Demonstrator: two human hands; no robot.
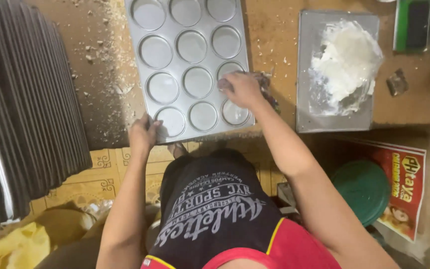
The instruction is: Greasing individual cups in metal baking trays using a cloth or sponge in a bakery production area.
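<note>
Twelve round cups face us in the grey metal muffin tray (191, 65), which lies flat on the crumb-strewn brown table (274, 35), its near edge at the table's front. We pinch the tray's near left corner with our left hand (144, 133), fingers curled over the rim in a firm grasp. Our right hand (244, 89) is closed around a crumpled wad (266, 85), cloth or plastic we cannot tell, and presses into a cup on the tray's right side, third row from the far end. Just beside the tray, to the right, sits a flat metal sheet (309, 30) carrying a white, greasy-looking lump in clear plastic (345, 65). Stacked dark trays (26, 99) stand at far left.
</note>
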